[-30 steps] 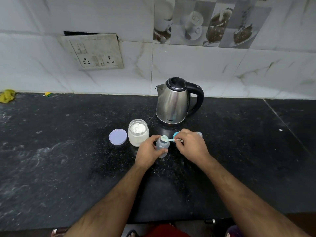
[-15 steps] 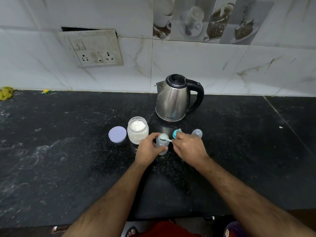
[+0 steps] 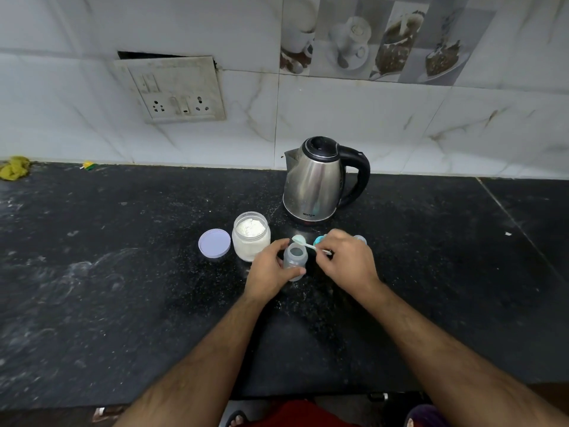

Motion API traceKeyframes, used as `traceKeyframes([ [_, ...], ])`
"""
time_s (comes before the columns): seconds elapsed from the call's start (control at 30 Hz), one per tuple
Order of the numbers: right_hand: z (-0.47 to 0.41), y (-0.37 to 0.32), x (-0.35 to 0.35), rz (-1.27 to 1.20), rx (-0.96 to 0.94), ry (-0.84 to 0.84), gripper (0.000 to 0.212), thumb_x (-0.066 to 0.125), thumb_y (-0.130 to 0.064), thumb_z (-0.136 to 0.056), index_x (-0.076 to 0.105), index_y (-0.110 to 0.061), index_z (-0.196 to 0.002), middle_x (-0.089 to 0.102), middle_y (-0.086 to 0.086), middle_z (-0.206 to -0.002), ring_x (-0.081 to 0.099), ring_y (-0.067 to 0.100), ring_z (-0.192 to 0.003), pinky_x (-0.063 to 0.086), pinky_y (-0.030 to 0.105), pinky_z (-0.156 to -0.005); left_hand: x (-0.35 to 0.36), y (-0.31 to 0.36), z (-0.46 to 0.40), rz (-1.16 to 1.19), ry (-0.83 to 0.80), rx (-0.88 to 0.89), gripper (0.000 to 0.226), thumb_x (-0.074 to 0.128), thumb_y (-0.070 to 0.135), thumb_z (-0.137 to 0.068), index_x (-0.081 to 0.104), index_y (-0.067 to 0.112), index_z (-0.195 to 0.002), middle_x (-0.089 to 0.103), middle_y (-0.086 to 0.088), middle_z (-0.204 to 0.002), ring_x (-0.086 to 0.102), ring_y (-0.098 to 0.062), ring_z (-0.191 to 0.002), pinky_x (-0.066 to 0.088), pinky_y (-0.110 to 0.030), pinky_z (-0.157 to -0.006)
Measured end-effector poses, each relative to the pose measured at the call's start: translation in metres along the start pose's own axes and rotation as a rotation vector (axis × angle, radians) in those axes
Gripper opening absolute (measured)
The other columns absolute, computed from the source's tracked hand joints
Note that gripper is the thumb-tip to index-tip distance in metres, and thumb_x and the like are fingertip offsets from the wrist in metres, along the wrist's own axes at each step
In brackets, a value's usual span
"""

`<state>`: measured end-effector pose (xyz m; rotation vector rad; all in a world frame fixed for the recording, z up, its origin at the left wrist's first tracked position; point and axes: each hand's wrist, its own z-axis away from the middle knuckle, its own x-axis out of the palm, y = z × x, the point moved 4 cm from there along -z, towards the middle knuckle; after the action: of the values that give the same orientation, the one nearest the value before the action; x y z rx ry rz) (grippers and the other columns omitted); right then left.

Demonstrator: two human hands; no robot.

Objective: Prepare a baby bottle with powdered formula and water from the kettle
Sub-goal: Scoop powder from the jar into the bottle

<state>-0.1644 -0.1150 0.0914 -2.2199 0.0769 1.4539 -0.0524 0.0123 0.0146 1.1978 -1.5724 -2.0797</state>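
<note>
Around bottle point(image 3: 295, 260), left hand point(image 3: 271, 268) closed.

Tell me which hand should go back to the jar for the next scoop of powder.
Right. The right hand already holds the scoop above the bottle, while the left hand grips the bottle to steady it. The open jar sits just left of the bottle, likely an easy reach.
</note>
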Motion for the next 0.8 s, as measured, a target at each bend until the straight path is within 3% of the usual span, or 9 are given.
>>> traceKeyframes([
  [0.1, -0.012, 0.001, -0.008, -0.154, 0.152, 0.007, 0.007, 0.072, -0.012, -0.080, 0.078, -0.016, -0.078, 0.069, -0.006, -0.081, 0.061, 0.010, -0.072, 0.047, 0.028, -0.064, -0.007, -0.005, 0.005, -0.008, 0.078, -0.014, 0.070, 0.088, 0.035, -0.067, 0.059, 0.026, -0.129, 0.065, 0.014, -0.114, 0.054, -0.004, -0.076, 0.046, -0.017, -0.074],
  [0.2, -0.026, 0.000, -0.009, -0.246, 0.226, -0.039, 0.011, 0.070, -0.009, -0.077, 0.077, -0.016, -0.074, 0.069, -0.005, -0.080, 0.062, 0.012, -0.073, 0.048, 0.029, -0.070, -0.024, -0.009, 0.013, 0.012, 0.225, -0.025, 0.043, 0.083, 0.036, -0.075, 0.068, 0.025, -0.113, 0.068, 0.015, -0.098, 0.058, -0.005, -0.073, 0.052, -0.025, -0.076],
  [0.3, -0.044, -0.009, -0.005, -0.262, 0.220, -0.110, 0.013, 0.069, -0.009, -0.078, 0.078, -0.018, -0.075, 0.069, -0.004, -0.080, 0.063, 0.016, -0.076, 0.048, 0.030, -0.073, -0.046, -0.017, 0.020, 0.020, 0.398, -0.055, 0.018, 0.076, 0.033, -0.083, 0.070, 0.026, -0.098, 0.068, 0.009, -0.078, 0.063, -0.008, -0.071, 0.056, -0.036, -0.076],
  [0.4, -0.068, -0.030, -0.001, -0.217, 0.131, -0.175, 0.013, 0.067, -0.013, -0.082, 0.076, -0.019, -0.075, 0.063, -0.010, -0.077, 0.060, 0.013, -0.076, 0.047, 0.029, -0.074, -0.069, -0.024, 0.020, 0.025, 0.489, -0.079, 0.019, 0.073, 0.031, -0.085, 0.069, 0.025, -0.103, 0.067, 0.008, -0.080, 0.064, -0.009, -0.073, 0.056, -0.039, -0.079],
  [0.57, -0.110, -0.072, 0.021, 0.020, -0.030, -0.370, 0.023, 0.055, -0.011, -0.088, 0.072, -0.019, -0.073, 0.073, -0.005, -0.089, 0.065, 0.017, -0.079, 0.053, 0.034, -0.069, -0.093, -0.023, 0.014, -0.063, 0.393, -0.090, 0.050, 0.081, 0.033, -0.078, 0.060, 0.026, -0.123, 0.059, 0.021, -0.103, 0.061, -0.008, -0.090, 0.053, -0.034, -0.087],
  [0.67, -0.125, -0.093, 0.040, 0.185, -0.126, -0.479, 0.025, 0.055, -0.008, -0.086, 0.063, -0.024, -0.069, 0.068, -0.006, -0.085, 0.064, 0.019, -0.083, 0.048, 0.031, -0.068, -0.096, -0.023, 0.008, -0.093, 0.284, -0.116, 0.074, 0.085, 0.031, -0.075, 0.050, 0.022, -0.140, 0.049, 0.016, -0.116, 0.058, -0.013, -0.106, 0.048, -0.033, -0.094],
  [0.8, -0.128, -0.107, 0.061, 0.366, -0.224, -0.567, 0.017, 0.057, -0.006, -0.085, 0.066, -0.020, -0.080, 0.068, 0.000, -0.090, 0.064, 0.024, -0.087, 0.053, 0.035, -0.074, -0.097, -0.024, 0.000, -0.149, 0.211, -0.098, 0.065, 0.084, 0.032, -0.072, 0.056, 0.031, -0.131, 0.060, 0.017, -0.107, 0.061, -0.011, -0.103, 0.048, -0.031, -0.083],
])
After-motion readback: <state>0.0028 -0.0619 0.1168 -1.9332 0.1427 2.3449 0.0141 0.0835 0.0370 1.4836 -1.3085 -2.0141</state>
